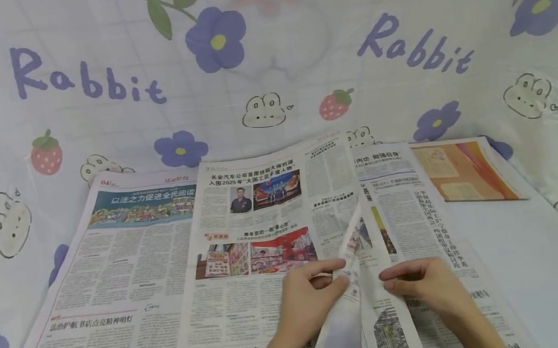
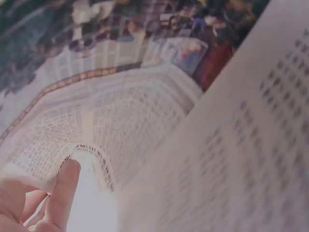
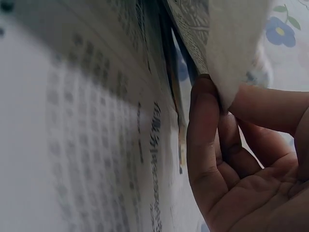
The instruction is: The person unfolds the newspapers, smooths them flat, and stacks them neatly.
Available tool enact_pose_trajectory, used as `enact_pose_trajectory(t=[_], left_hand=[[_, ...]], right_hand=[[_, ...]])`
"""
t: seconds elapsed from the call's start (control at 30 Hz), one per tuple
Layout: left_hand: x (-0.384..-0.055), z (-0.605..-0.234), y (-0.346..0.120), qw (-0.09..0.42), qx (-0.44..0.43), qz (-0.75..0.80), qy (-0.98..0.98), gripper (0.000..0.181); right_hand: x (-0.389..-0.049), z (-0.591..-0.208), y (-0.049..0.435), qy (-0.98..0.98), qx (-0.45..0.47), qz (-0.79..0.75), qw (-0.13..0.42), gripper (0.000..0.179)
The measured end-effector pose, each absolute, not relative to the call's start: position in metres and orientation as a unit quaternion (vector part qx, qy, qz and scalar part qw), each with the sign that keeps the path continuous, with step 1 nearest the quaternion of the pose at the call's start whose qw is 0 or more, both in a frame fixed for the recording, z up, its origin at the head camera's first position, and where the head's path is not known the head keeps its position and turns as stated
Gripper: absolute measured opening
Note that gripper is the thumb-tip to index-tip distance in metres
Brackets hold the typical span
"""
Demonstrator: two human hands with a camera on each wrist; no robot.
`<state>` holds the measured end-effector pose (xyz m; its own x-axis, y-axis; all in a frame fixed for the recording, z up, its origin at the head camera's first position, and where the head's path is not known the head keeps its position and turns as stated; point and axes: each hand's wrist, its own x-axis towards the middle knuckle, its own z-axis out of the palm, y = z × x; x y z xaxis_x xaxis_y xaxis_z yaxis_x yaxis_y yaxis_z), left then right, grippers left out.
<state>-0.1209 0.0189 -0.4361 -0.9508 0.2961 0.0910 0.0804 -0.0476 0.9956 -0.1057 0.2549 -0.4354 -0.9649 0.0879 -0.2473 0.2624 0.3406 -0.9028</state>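
While the wide white printed newspaper sheet lies flat, the left grip pinches the raised edge of the white photo-printed newspaper page mid-table, lifted only partway, not turned over; the right grip pinches paper along its right margin, layer unclear. The orange rectangular printed piece lies far right, untouched.

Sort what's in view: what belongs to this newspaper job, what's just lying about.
In use: left hand; right hand; newspaper sheets they pinch; pages spread beneath.

Apparently just lying about: orange printed sheet; rabbit-patterned cloth, only a backdrop.
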Motion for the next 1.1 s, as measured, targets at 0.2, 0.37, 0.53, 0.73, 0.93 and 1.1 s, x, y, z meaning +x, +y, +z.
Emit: enact_pose_trajectory(t=[0.2, 0.37, 0.53, 0.73, 0.93, 1.1], left_hand=[[-0.123, -0.421, -0.001, 0.065, 0.128, 0.727, 0.672, 0.025], [-0.127, -0.417, -0.028, 0.052, 0.107, 0.727, 0.676, 0.027], [-0.131, -0.419, -0.058, 0.053, 0.072, 0.738, 0.669, 0.028], [-0.134, -0.423, -0.089, 0.042, 0.048, 0.730, 0.680, 0.029], [-0.141, -0.435, -0.122, 0.067, 0.001, 0.711, 0.700, 0.037], [-0.146, -0.444, -0.145, 0.069, -0.027, 0.690, 0.720, 0.043]], right_hand=[[-0.106, -0.434, 0.264, 0.813, 0.121, -0.564, 0.082, 0.022], [-0.106, -0.433, 0.270, 0.825, 0.127, -0.544, 0.082, 0.022], [-0.106, -0.433, 0.274, 0.828, 0.134, -0.539, 0.080, 0.023], [-0.107, -0.434, 0.277, 0.835, 0.144, -0.525, 0.081, 0.023], [-0.108, -0.436, 0.284, 0.839, 0.158, -0.515, 0.076, 0.024], [-0.108, -0.437, 0.290, 0.837, 0.164, -0.515, 0.080, 0.024]])
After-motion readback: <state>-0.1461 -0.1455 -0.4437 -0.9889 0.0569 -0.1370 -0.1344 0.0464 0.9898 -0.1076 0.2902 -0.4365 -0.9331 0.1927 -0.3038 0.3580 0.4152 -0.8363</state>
